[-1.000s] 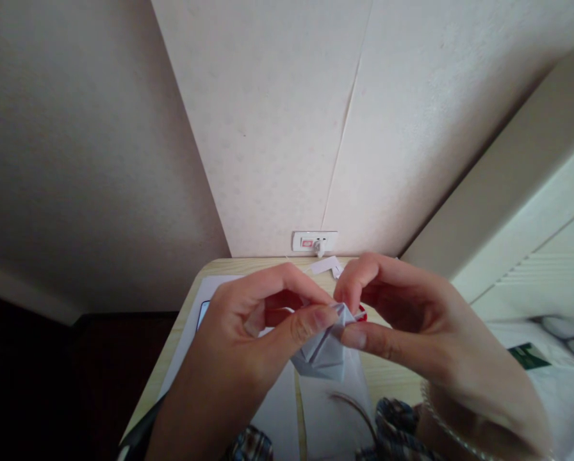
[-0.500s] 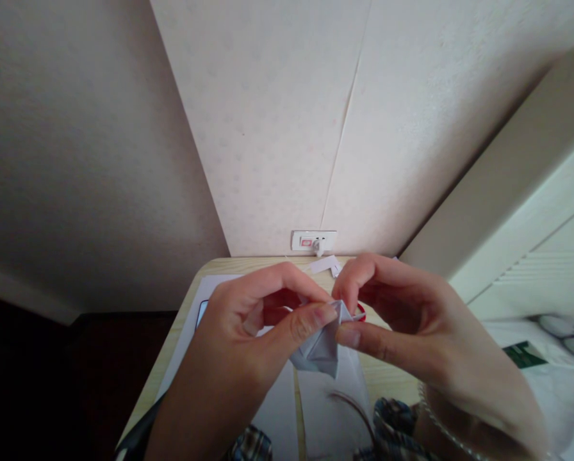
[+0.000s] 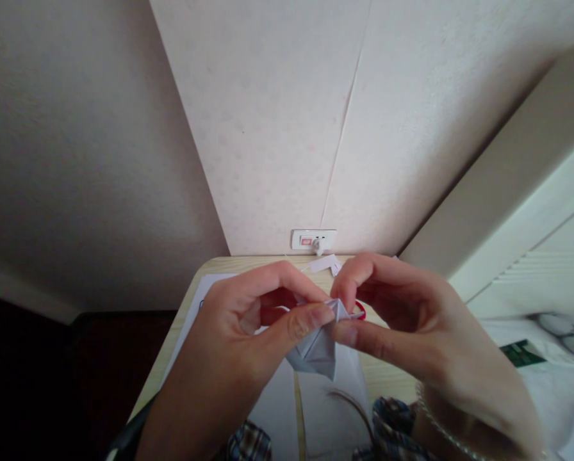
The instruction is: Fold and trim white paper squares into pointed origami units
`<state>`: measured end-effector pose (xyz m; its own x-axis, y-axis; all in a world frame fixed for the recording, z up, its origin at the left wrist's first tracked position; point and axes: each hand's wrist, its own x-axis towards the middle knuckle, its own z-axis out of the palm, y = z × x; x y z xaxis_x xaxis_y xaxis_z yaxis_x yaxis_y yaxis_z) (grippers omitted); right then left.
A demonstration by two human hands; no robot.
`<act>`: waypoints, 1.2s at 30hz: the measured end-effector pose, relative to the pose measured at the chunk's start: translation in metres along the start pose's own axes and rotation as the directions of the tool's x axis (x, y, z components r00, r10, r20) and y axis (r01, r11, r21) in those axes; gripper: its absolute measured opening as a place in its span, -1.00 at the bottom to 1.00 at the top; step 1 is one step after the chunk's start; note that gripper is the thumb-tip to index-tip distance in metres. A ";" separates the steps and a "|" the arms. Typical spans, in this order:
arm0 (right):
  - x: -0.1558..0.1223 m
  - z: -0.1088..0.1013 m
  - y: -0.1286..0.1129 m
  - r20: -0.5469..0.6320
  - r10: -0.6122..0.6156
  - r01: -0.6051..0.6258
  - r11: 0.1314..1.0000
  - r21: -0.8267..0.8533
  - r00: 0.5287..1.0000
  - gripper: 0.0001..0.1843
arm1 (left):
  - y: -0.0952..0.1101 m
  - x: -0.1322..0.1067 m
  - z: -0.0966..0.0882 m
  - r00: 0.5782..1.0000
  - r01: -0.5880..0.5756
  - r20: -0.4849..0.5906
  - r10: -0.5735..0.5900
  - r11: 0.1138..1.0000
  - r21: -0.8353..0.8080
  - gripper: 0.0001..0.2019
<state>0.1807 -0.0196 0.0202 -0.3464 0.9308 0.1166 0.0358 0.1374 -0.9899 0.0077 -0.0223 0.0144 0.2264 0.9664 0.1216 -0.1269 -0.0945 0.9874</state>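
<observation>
A small piece of folded white paper is held up over the table, creased into triangular facets with a pointed top. My left hand pinches its upper left part between thumb and index finger. From the other side, my right hand pinches the paper's right edge, thumb in front and index finger behind. Both thumbs sit close together near the peak. Part of a red ring-shaped thing shows behind the right fingers; most of it is hidden. The paper's back is out of sight.
Below the hands, white sheets lie on a light wooden table. Paper scraps rest at its far edge, under a wall socket with a plug. A thin brown cord lies in front. White bedding is at right.
Both hands keep their pinch on the folded paper. My right thumb and the paper's lower part have shifted slightly to the left; little else differs.
</observation>
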 end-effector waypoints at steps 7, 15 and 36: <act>-0.002 0.001 0.000 -0.009 -0.020 0.019 0.999 -0.048 1.000 -0.78 | 0.002 -0.002 0.005 0.999 0.005 -0.045 -0.006 0.999 -0.032 -0.82; -0.002 0.000 0.000 -0.010 -0.068 0.067 0.995 -0.069 0.998 -0.79 | 0.007 -0.003 0.009 0.995 0.028 -0.093 -0.026 0.999 0.020 -0.82; 0.001 0.000 0.000 -0.046 -0.094 0.092 0.995 -0.043 0.995 -0.82 | 0.005 -0.003 0.010 0.985 -0.017 -0.159 0.064 0.961 0.277 -0.85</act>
<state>0.1803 -0.0190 0.0199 -0.3048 0.9284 0.2125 0.0445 0.2367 -0.9706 0.0163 -0.0281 0.0200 0.0615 0.9841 0.1666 0.1418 -0.1738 0.9745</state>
